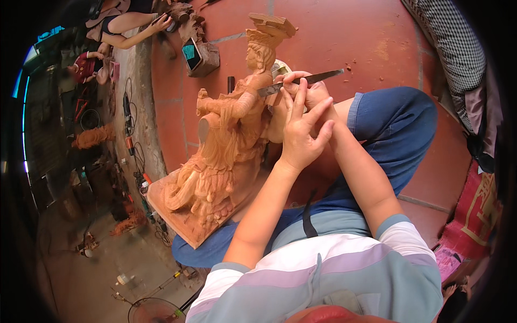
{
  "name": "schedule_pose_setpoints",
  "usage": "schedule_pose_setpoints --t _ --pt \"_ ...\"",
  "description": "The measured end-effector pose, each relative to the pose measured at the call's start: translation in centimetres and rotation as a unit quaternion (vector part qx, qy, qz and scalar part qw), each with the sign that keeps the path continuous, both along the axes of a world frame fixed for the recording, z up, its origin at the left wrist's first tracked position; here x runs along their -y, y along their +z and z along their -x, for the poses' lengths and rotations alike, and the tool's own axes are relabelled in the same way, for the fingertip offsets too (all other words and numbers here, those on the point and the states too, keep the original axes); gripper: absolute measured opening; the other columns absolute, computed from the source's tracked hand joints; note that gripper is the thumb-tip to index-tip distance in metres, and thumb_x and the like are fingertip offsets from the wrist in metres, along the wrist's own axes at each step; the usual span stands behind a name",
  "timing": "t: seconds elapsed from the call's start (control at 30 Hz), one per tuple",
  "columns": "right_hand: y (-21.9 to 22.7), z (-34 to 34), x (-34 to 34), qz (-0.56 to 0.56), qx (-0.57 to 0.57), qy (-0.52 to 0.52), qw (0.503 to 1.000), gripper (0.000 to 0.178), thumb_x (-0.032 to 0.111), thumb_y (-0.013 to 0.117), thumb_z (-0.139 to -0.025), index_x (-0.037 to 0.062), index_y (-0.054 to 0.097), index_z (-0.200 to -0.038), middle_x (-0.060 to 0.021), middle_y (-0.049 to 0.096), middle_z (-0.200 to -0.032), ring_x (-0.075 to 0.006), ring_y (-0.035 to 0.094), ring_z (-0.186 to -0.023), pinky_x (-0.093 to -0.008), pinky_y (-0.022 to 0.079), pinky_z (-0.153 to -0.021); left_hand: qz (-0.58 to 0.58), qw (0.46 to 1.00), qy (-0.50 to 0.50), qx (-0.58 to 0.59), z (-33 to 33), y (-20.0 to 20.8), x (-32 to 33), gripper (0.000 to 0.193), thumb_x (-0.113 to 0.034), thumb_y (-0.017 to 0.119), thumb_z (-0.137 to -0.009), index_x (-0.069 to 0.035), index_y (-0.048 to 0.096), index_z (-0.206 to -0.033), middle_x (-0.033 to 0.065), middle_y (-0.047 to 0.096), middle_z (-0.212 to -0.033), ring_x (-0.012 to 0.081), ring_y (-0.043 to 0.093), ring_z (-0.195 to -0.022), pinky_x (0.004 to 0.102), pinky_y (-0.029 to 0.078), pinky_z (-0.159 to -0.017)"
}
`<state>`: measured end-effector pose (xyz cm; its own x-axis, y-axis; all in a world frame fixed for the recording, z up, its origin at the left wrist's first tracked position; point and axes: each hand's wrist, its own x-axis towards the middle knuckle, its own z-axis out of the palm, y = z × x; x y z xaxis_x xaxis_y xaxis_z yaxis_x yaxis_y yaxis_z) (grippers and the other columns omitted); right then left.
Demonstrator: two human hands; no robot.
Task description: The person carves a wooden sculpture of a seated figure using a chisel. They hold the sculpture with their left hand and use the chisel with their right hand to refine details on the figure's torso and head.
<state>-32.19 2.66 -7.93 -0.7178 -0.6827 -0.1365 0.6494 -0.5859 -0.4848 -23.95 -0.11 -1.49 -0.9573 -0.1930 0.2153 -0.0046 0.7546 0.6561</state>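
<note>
A carved wooden statue (pixel 231 129) of a robed figure with a tall headpiece leans across my lap, on its square base (pixel 196 234). My right hand (pixel 312 92) is closed around a flat steel carving blade (pixel 329 74). One end of the blade lies at the statue's shoulder and the other sticks out to the right. My left hand (pixel 304 134) crosses over my right wrist, fingers stretched and apart. Its fingertips come up to the blade by the statue's upper arm. Behind the hands, a pale rounded object (pixel 280 68) is mostly hidden.
A phone (pixel 191 55) leans on a block (pixel 205 60) beyond the statue. Wood chips dot the red tiled floor (pixel 366 32). Power tools with cords (pixel 128 116) lie along the left ledge; a fan (pixel 156 310) stands lower left. Two other people (pixel 126 27) sit at far left.
</note>
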Motion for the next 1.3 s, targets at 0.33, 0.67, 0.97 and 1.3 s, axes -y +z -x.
schedule_pose_setpoints --t 0.33,0.67,0.97,1.3 --pt "0.0 0.7 -1.0 -0.06 -0.073 -0.042 0.995 0.004 0.006 0.062 -0.087 0.0034 0.065 -0.087 -0.0027 0.061 -0.082 -0.0101 0.057 -0.074 -0.0232 0.046 -0.065 -0.141 0.989 0.041 -0.025 -0.5 1.0 0.3 0.033 -0.016 0.061 -0.086 -0.005 0.062 -0.117 0.0204 0.04 -0.141 0.0331 0.039 -0.13 0.0424 0.031 -0.107" --pt "1.1 -5.1 -3.5 0.011 -0.054 0.088 0.995 0.018 0.003 0.062 -0.086 0.0026 0.062 -0.105 -0.0043 0.062 -0.106 -0.0112 0.058 -0.097 -0.0248 0.046 -0.089 -0.654 0.696 0.296 -0.006 -4.8 -1.1 3.2 0.02 -0.02 0.057 -0.095 -0.009 0.063 -0.11 0.0022 0.063 -0.098 0.0102 0.059 -0.085 0.0252 0.049 -0.076" --pt "3.8 -5.6 -7.1 -0.012 0.006 0.129 0.992 0.05 0.037 0.039 -0.1 -0.004 0.049 -0.127 -0.0166 0.059 -0.117 -0.019 0.06 -0.104 -0.0385 0.047 -0.095 -0.795 0.58 0.176 0.006 -4.7 -1.5 3.8 0.015 -0.021 0.057 -0.094 -0.011 0.061 -0.105 0.003 0.062 -0.104 0.0139 0.057 -0.097 0.0292 0.049 -0.083" --pt "4.6 -7.6 -5.3 -0.21 -0.483 -0.113 0.842 0.025 -0.001 0.055 -0.082 0.0039 0.061 -0.106 -0.0179 0.062 -0.114 -0.0352 0.058 -0.102 -0.0398 0.045 -0.091 -0.865 0.484 0.131 -0.017 -4.9 0.8 4.7 0.084 -0.067 0.039 -0.089 0.001 0.034 -0.14 0.0177 0.038 -0.143 0.0371 0.035 -0.131 0.0486 0.028 -0.111"
